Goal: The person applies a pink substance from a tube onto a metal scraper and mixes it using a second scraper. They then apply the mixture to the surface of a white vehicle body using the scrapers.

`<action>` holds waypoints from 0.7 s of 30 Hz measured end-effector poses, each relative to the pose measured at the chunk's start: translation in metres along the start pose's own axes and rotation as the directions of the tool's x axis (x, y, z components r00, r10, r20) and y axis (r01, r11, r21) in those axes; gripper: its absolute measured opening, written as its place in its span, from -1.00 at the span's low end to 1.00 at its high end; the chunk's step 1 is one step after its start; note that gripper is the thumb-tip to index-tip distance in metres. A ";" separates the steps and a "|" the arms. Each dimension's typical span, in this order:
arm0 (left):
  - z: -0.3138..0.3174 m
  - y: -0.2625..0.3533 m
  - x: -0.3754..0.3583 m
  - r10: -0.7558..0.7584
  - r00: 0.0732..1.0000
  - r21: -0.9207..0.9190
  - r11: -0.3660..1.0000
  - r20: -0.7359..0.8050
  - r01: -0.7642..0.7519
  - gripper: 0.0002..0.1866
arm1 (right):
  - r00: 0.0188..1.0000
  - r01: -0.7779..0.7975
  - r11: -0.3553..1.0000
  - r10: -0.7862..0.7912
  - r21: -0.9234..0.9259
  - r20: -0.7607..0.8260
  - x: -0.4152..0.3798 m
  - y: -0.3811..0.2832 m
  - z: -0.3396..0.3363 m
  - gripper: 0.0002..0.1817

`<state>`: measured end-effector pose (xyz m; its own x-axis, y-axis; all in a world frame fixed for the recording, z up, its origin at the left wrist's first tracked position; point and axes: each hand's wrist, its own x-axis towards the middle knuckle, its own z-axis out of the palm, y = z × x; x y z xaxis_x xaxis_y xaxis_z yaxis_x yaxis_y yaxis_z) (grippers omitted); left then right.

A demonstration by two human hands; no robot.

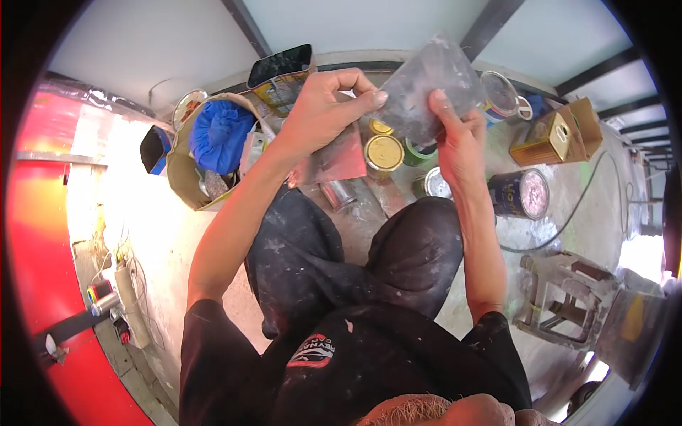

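Both my hands are raised in front of my knees. A translucent, cloudy plastic sheet (426, 89) hangs between them. My right hand (460, 135) grips its lower right part, with the thumb lying on its face. At the sheet's left edge, my left hand (334, 106) has thumb and forefinger pinched together. Below my left hand is a reddish see-through sheet (341, 157); whether that hand holds it too is unclear. Beneath the sheets stand a can with a gold lid (383, 153) and a green can (419, 152), partly covered.
At the left, a wide container (186, 170) holds a blue bag (222, 136). An open black tin (280, 74) stands behind. Right are a dark paint can (522, 193), a cardboard box (584, 131), a hose (568, 221) and a dirty stool (568, 298).
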<state>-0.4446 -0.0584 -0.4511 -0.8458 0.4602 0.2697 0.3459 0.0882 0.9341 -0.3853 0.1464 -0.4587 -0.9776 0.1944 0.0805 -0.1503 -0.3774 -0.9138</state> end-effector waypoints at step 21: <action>0.013 0.038 -0.004 -0.121 0.941 -0.411 0.911 -0.315 -0.020 -0.65 | 0.723 0.544 0.305 -0.643 -0.782 0.252 -0.019 -0.017 0.036 -0.35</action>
<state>-0.4225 -0.0454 -0.4201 -0.9660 0.1443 0.2143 0.1654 -0.2918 0.9421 -0.3692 0.1164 -0.4302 -0.6473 0.1547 0.7464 -0.4625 0.6986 -0.5459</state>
